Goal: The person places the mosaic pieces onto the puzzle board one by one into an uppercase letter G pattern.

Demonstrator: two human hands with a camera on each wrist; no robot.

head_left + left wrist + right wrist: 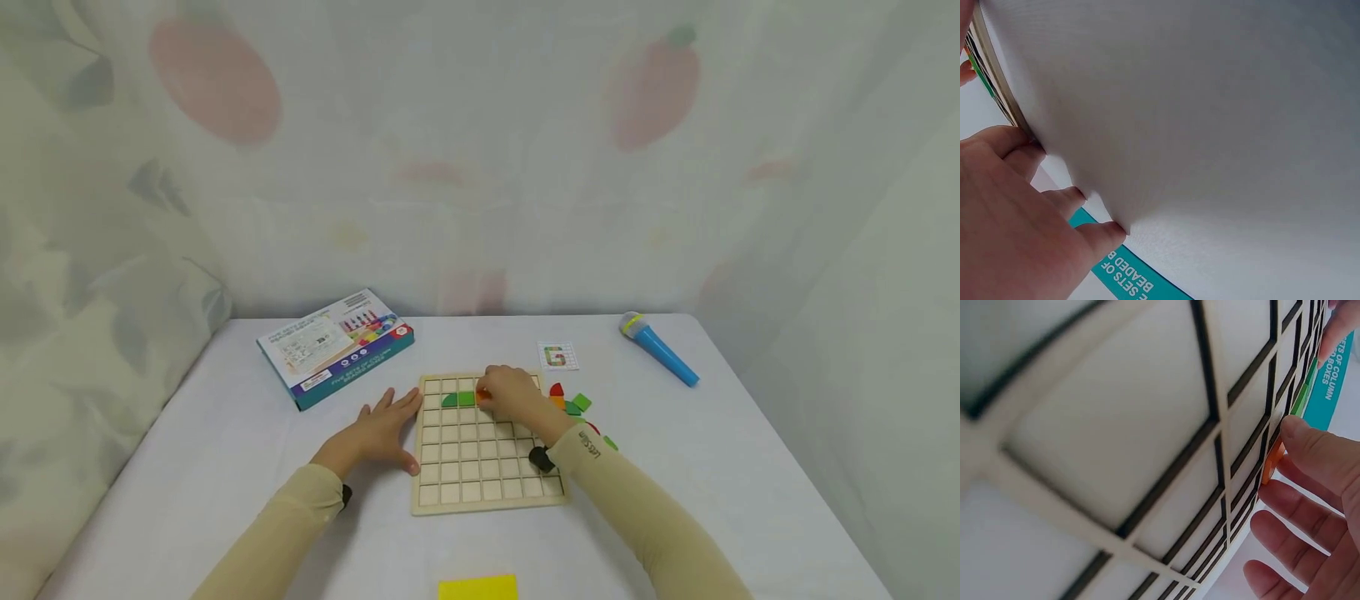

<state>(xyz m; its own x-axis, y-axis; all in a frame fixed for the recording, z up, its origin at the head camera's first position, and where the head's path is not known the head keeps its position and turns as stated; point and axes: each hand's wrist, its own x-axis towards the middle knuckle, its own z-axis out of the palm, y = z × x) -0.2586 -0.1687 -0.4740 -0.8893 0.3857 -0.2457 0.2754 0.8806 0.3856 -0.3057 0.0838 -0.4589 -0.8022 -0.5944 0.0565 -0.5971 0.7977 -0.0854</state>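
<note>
A square wooden grid board (469,471) lies on the white table. In its upper part a dark green curved tile (449,400) and a light green square tile (467,398) sit side by side. My right hand (517,396) pinches an orange tile (1272,464) between thumb and forefinger, just right of the green square; whether the tile is fully in its cell is hidden by the fingers. My left hand (380,435) rests at the board's left edge with fingers spread, fingertips and thumb touching the frame.
Loose red, orange and green tiles (582,402) lie right of the board, partly behind my right arm. Behind them is a card (558,356) with a coloured G. A blue toy microphone (663,352) lies far right, a printed box (337,346) back left, a yellow object (478,588) in front.
</note>
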